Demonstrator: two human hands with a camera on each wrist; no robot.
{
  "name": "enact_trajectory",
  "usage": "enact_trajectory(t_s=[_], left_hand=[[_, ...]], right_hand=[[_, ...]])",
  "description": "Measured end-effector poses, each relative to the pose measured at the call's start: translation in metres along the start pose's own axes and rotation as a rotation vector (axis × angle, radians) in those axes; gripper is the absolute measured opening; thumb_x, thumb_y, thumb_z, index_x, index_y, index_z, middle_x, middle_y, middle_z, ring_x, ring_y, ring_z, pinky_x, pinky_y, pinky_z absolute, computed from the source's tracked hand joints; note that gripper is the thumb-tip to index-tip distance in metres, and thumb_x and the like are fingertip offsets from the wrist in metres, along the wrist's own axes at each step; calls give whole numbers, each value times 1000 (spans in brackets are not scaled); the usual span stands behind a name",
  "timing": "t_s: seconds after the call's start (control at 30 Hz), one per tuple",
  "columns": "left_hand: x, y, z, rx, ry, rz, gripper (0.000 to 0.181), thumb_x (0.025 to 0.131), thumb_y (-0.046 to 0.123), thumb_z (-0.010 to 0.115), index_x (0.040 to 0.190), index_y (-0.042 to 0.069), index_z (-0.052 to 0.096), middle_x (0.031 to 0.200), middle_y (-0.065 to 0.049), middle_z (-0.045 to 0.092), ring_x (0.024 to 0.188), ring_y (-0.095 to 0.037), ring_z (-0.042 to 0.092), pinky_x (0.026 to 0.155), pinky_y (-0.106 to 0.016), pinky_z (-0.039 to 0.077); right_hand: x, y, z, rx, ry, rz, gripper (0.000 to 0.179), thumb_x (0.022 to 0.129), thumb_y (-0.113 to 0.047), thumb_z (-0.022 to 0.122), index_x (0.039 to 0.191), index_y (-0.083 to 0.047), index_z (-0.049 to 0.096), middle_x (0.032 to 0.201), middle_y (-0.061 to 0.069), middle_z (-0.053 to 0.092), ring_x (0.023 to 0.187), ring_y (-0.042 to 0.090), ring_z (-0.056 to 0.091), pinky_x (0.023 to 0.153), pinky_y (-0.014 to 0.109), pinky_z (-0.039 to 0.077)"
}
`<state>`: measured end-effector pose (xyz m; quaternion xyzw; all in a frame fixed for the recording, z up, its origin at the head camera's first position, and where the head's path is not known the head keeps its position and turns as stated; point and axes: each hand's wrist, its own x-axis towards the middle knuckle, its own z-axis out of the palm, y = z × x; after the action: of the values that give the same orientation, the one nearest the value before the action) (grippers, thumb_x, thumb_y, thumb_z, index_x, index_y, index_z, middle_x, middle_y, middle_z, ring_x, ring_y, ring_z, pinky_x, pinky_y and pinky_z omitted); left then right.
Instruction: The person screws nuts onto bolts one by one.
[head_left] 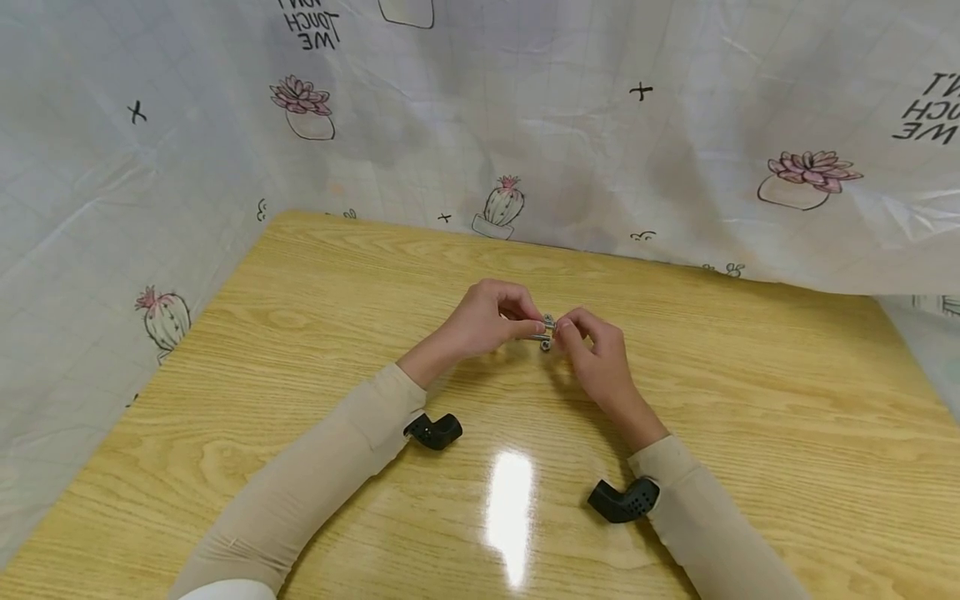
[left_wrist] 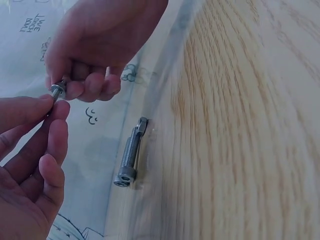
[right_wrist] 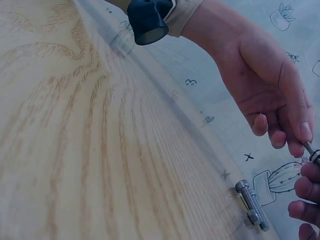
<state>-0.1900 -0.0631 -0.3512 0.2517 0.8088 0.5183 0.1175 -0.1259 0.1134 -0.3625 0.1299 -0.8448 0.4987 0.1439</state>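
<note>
Beneath us, the wood-grain table (head_left: 337,400) carries a loose bolt (left_wrist: 131,152) and hex nut (left_wrist: 142,126); above, our left hand (head_left: 487,323) pinches a slim bolt (left_wrist: 54,94), our right hand (head_left: 600,357) a ring-shaped washer or nut (left_wrist: 59,89) against it. We judge that slipping fingertips could drop either, and tilting could jam them.

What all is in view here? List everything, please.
Glossy wood-grained table: 1, yellowish, centre and foreground
Printed sheet: at least 1, white with pink-black plant drawings, behind and beside the table
Socket-head metal bolt: at least 1, silver, on the table
Metal nut: at least 1, silver, by that bolt
Threaded metal piece: 1, silver, above the table
Curved devices: 2, black, at the wrists
Cloth sleeves: 2, beige, forearms
Left hand: 1, bare, pinching the threaded piece
Right hand: 1, bare, likewise
</note>
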Motion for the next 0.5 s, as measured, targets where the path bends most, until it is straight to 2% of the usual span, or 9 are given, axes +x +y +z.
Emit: enact_trajectory(t_s=[0.13, 0.27, 0.4, 0.5], left_hand=[[-1, 1, 1, 2, -16, 14, 5, 84, 15, 76, 82, 13, 72, 88, 0, 72, 77, -14, 65, 72, -25, 54], [-1, 1, 0, -9, -8, -9, 5, 85, 16, 75, 83, 14, 72, 86, 0, 71, 76, -14, 64, 67, -25, 52], [-1, 0, -1, -30, 11, -29, 4, 86, 15, 75, 85, 12, 72, 83, -1, 70, 71, -15, 63, 62, -25, 50], [0, 0, -2, -35, 14, -24, 4, 86, 15, 74, 86, 11, 72, 81, -2, 70, 69, -15, 63, 62, -26, 50]], right_hand=[[1, 1, 0, -25, -13, 24, 33, 101, -3, 43, 76, 10, 59, 70, 27, 58, 63, 23, 50, 64, 20, 40], [2, 19, 3, 3, -2, 20, 27, 101, -4, 43, 86, 8, 62, 77, 25, 61, 67, 30, 53, 65, 19, 41], [3, 36, 6, 17, 14, -33, 13, 97, -5, 52, 102, 1, 63, 93, 16, 65, 78, 16, 54, 72, 20, 41], [2, 41, 6, 23, 11, -74, 11, 96, -7, 57, 103, -3, 64, 98, 10, 65, 85, 7, 52, 76, 21, 40]])
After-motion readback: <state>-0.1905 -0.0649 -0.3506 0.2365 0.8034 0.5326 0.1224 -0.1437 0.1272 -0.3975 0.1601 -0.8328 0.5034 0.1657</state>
